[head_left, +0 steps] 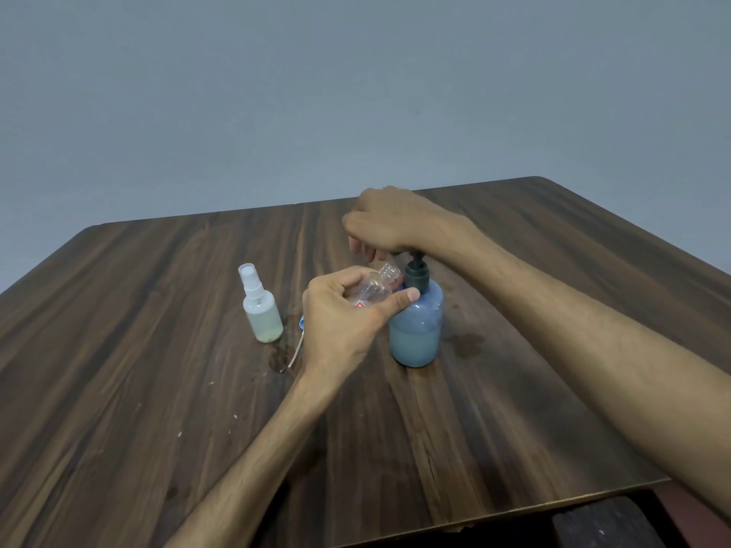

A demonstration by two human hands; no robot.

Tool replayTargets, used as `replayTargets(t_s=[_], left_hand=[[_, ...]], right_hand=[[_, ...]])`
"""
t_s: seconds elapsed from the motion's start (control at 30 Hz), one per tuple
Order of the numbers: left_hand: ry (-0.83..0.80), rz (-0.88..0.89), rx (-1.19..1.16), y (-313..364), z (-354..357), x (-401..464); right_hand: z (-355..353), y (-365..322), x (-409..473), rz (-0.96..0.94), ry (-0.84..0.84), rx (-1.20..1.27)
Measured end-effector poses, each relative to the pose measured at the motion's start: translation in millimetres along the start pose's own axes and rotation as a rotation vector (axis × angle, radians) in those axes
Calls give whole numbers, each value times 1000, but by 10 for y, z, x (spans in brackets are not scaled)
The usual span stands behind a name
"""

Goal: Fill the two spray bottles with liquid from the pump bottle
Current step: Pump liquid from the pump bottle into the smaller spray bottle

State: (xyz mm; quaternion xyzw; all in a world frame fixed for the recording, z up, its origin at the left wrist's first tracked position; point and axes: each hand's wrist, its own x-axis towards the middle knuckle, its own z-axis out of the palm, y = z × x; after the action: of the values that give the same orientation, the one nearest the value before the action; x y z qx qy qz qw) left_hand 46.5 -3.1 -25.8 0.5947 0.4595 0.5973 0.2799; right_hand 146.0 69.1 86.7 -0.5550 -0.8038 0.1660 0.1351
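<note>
Worktop (pixel 158 389) nearest. Left hand (pixel 344 314) grips light, slippery open spray bottle (pixel 375 288) by body beside pump bottle (pixel 415 330); right hand (pixel 391 223) presses pump head, fingers loosely curled.

A dark wooden table (pixel 158 389) carries a capped spray bottle (pixel 261 310) and blue pump bottle (pixel 415 330).

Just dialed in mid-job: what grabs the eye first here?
At table centre, the left hand tilts an open clear bottle against the blue pump bottle, while the right hand rests over the pump head. A capped spray bottle stands left of them.
</note>
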Motion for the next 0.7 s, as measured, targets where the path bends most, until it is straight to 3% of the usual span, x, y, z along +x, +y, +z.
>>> replayTargets(t_s=[0.2, 0.33, 0.47, 0.7], left_hand=[[23, 10, 21, -7, -11, -5], [1, 13, 4, -3, -12, -18], [4, 0, 10, -18, -8, 7], [-3, -11, -8, -17, -4, 10]], right_hand=[[171, 48, -50, 12, 137, -124], [87, 24, -41, -21, 222, -52], [161, 68, -49, -4, 174, -67], [100, 62, -32, -51, 271, -95]])
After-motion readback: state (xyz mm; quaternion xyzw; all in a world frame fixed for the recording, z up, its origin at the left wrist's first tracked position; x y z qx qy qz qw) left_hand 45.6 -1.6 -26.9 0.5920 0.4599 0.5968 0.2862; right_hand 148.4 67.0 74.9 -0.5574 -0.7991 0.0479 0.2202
